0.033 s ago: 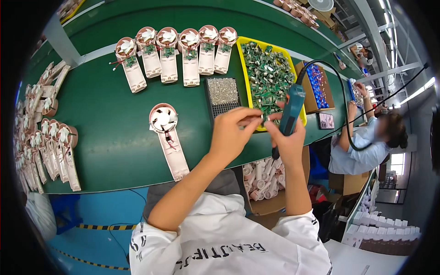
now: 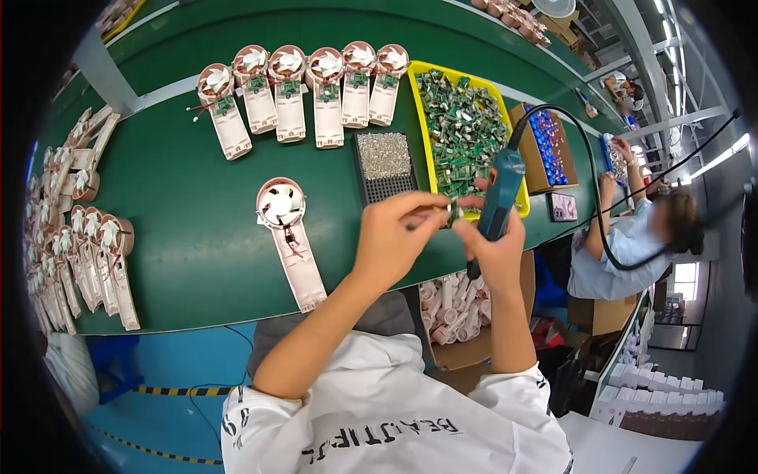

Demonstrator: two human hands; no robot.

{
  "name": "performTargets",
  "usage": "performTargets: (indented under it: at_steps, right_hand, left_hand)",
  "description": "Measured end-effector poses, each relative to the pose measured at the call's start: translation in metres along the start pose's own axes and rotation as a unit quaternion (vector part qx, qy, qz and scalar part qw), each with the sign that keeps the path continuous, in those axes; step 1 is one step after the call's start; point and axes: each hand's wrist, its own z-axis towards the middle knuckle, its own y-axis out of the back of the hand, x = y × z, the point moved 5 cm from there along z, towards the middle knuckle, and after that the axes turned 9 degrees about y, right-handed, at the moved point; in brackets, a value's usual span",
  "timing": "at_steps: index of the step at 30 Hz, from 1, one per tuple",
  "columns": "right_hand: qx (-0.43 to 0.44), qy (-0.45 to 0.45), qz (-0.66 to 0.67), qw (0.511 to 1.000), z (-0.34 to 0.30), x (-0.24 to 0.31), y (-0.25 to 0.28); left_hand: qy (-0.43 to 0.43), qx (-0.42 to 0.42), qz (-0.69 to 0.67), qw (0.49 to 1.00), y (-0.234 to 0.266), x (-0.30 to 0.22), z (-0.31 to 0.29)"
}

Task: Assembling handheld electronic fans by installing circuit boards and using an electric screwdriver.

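Over the near edge of the yellow tray (image 2: pixel 424 130), my left hand (image 2: pixel 397 237) pinches a small green circuit board (image 2: pixel 453 211) between thumb and fingers. My right hand (image 2: pixel 501 251) is wrapped round a teal electric screwdriver (image 2: pixel 504 186), its tip pointing down. The thumb and fingertips of that hand come close to the board; whether they touch it, I cannot tell. Several more boards fill the tray. To the left on the green table lies a pale pink fan housing (image 2: pixel 300 268) with a white fan (image 2: pixel 282 204) and thin wires.
A black tray (image 2: pixel 388 189) of small metal screws adjoins the yellow one. Several fan housings with boards (image 2: pixel 328 114) line the back; more are stacked at far left (image 2: pixel 118 268). A cardboard box (image 2: pixel 557 150), a phone (image 2: pixel 563 207) and the screwdriver's cable (image 2: pixel 594 170) are rightward, near a co-worker (image 2: pixel 620 249).
The small board between my fingertips has turned, and its green face shows more now. My left hand has shifted very slightly; the screwdriver stays in my right hand.
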Motion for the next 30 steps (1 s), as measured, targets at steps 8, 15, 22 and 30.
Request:
performTargets:
  at_steps: [8,15,22,30]
  right_hand:
    - [0.068,-0.109,0.143,0.981,-0.054,-0.006,-0.032]
    - [0.144,-0.195,0.311,0.919,-0.073,-0.008,-0.057]
    - [0.141,-0.259,0.355,0.887,-0.088,-0.012,-0.074]
    - [0.139,-0.24,0.337,0.9,-0.091,-0.008,-0.081]
  left_hand:
    - [0.106,0.027,-0.094,0.99,0.033,-0.015,-0.051]
    - [0.189,0.076,-0.154,0.967,0.053,-0.023,-0.066]
    - [0.241,0.063,-0.204,0.947,0.067,-0.008,-0.081]
    - [0.24,0.04,-0.216,0.945,0.072,-0.007,-0.09]
